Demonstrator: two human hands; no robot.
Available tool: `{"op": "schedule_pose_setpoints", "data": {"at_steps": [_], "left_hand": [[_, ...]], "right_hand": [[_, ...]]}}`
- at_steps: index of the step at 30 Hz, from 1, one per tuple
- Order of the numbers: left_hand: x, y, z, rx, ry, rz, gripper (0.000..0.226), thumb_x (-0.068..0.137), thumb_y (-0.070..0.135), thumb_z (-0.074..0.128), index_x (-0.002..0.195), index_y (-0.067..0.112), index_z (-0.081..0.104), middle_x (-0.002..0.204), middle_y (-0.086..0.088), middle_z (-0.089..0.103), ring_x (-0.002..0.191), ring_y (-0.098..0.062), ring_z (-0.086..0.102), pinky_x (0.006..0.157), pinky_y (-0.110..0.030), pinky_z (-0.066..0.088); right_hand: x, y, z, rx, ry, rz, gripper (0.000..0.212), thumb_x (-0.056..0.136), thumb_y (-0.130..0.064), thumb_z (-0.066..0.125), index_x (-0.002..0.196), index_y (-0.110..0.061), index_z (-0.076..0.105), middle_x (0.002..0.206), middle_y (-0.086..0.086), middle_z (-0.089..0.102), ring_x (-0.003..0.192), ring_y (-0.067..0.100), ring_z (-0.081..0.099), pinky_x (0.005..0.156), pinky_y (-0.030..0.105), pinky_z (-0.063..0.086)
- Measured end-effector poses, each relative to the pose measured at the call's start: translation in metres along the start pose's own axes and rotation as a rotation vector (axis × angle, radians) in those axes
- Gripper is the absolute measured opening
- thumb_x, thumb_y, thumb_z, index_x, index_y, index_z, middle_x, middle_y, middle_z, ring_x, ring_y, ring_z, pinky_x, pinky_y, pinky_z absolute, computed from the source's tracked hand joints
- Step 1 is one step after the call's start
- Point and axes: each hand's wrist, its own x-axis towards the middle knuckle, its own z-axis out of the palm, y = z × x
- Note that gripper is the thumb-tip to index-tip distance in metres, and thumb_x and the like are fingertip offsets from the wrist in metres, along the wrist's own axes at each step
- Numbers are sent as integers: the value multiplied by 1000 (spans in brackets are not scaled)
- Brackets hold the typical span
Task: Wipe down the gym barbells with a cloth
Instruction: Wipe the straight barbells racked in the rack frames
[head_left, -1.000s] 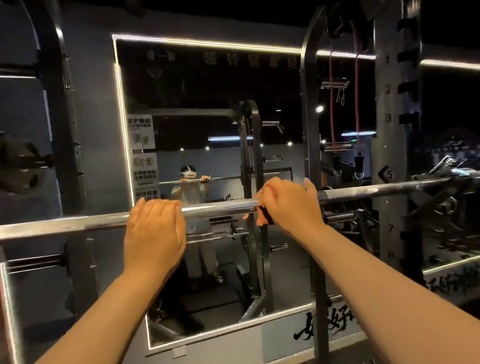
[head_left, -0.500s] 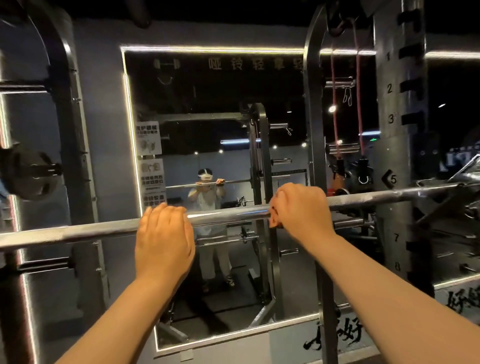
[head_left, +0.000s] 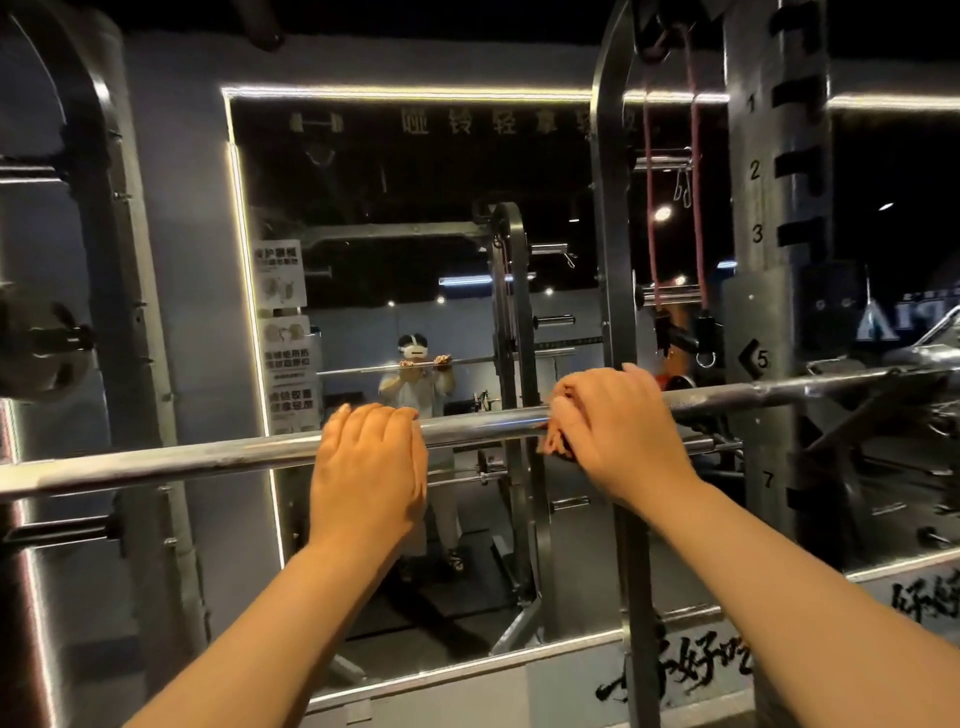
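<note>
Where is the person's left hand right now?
In the head view, the left hand grips the barbell just left of centre, close beside the right hand and in front of the mirror.

The bar (head_left: 218, 457) runs out of view at the left and right edges, so its ends are unseen. The fingertips of the left hand (head_left: 366, 467) and right hand (head_left: 618, 431) curl over its far side, hidden. The cloth (head_left: 567, 451) is almost wholly covered by the right hand; only a dark, blurred sliver shows. Print on the posters (head_left: 280, 275) by the mirror (head_left: 415, 171) is too small to read.
</note>
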Motion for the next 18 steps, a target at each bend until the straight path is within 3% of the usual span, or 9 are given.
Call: {"op": "schedule_pose_setpoints", "data": {"at_steps": [2,4,7,10,12,14,16,18], "left_hand": [[3,2,-1,17,-16,-15,34,101,25,40,115,12,68,113,-7,71,113,-29,64,114,-50,39],[8,11,-3,32,-46,-23,36,100,25,34,109,13,66,107,-5,69,108,-28,64,111,-47,41],[16,32,-2,66,-131,23,28,99,28,44,120,17,59,121,-2,64,120,-24,56,116,-41,34],[21,53,5,90,-141,47,30,101,32,49,128,19,54,131,0,58,128,-21,51,118,-38,30],[22,66,8,104,-130,51,32,103,35,48,130,19,54,132,0,58,130,-21,50,118,-38,29],[24,76,12,98,-107,44,31,104,34,42,128,20,56,131,0,60,128,-21,52,116,-38,30],[28,84,14,100,-111,37,32,105,34,38,126,20,57,129,0,62,127,-20,53,114,-37,32],[31,94,17,109,-116,42,30,105,35,40,126,21,56,129,1,61,127,-20,52,113,-37,32]], "right_hand": [[4,1,-3,-54,18,125,29,103,-35,38,90,-24,62,78,-9,57,78,13,52,90,43,45],[18,-12,-4,-69,-108,265,26,103,-32,39,90,-19,58,78,-2,55,80,20,50,78,38,42],[26,-19,-1,-40,-215,281,25,105,-34,38,95,-19,56,83,-1,56,86,21,54,76,37,45],[-8,-5,6,119,-18,95,22,107,-31,42,105,-23,62,99,-7,60,100,14,55,95,35,48],[-31,6,7,90,39,-44,22,106,-28,47,122,-20,60,121,-4,58,118,16,49,116,35,34],[-22,16,1,22,-13,-84,23,107,-30,41,118,-22,59,115,-5,58,111,15,51,118,40,33],[2,10,-9,-96,-131,-26,28,107,-34,34,104,-25,61,96,-9,60,91,14,56,104,43,43],[23,-3,-16,-178,-231,67,28,107,-30,37,105,-22,64,95,-5,63,88,19,60,97,44,45]]}}
